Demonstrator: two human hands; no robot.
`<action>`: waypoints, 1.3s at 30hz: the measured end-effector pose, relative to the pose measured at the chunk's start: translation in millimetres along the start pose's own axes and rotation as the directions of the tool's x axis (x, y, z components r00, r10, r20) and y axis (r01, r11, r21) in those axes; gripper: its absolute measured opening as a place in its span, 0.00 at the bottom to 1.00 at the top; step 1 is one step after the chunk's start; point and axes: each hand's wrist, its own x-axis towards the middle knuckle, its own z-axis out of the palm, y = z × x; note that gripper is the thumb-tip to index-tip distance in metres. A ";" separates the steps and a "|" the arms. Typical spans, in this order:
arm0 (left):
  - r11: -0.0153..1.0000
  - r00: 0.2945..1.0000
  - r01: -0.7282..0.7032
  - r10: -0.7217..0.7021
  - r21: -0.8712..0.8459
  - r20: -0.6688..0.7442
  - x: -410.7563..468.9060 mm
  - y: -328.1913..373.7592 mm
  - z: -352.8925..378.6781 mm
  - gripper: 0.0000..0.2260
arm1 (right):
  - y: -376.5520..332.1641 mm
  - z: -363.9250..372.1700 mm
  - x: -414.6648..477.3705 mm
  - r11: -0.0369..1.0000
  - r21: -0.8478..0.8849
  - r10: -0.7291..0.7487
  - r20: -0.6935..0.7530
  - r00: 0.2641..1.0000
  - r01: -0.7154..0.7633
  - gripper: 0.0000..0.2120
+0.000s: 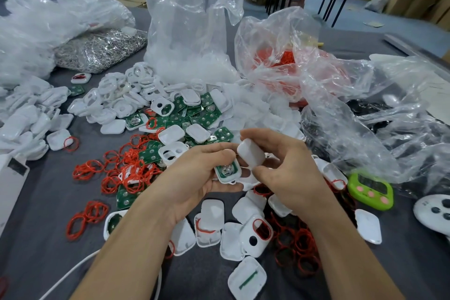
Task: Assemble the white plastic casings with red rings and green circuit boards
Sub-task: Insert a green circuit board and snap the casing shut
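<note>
My left hand (194, 173) holds a white casing half (227, 172) with a green circuit board seated in it, face up. My right hand (287, 168) pinches a plain white casing cover (250, 155) tilted just above and to the right of that half. The two parts are close, with the cover's lower edge near the board. Loose red rings (117, 168) lie on the grey table to the left. Green circuit boards (194, 114) and white casings (121, 97) are heaped behind the hands.
Clear plastic bags (194, 32) stand behind the pile, one with red rings (287, 66). A bag of metal parts (97, 49) lies far left. A green timer (370, 190) and a white remote (433, 212) sit at right. More casings (233, 236) lie below my hands.
</note>
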 end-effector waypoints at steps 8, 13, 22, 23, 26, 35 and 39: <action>0.999 0.999 0.036 -0.037 -0.019 -0.030 -2.1 4.3 2.5 0.14 | 7.4 -12.2 2.5 0.987 -0.125 0.094 -0.061 0.994 -0.101 0.31; 0.999 0.999 0.046 -0.047 -0.016 -0.017 -4.1 4.1 4.4 0.12 | -0.2 3.5 -0.3 0.980 -0.038 0.195 -0.022 0.981 -0.196 0.31; 0.999 0.999 -0.002 -0.001 0.053 0.054 -6.5 2.7 8.3 0.08 | -16.4 14.2 -2.3 0.966 -0.101 0.223 -0.147 0.964 -0.239 0.10; 0.998 0.999 -0.003 0.000 0.057 0.052 -6.1 2.8 8.6 0.08 | -16.4 14.6 -2.4 0.965 -0.095 0.232 -0.141 0.963 -0.246 0.10; 0.999 0.998 0.004 -0.005 0.034 0.056 -5.7 3.2 9.8 0.09 | -15.4 14.4 -2.0 0.964 -0.116 0.224 -0.146 0.964 -0.241 0.09; 0.997 0.986 0.033 -0.020 -0.075 0.168 -6.0 2.7 3.3 0.18 | -6.7 10.5 -0.3 0.954 -0.137 0.236 -0.213 0.948 -0.268 0.08; 0.994 0.973 0.013 0.013 -0.109 0.232 -6.8 2.1 -1.4 0.18 | -5.9 11.5 -0.3 0.966 -0.078 0.226 -0.212 0.951 -0.247 0.10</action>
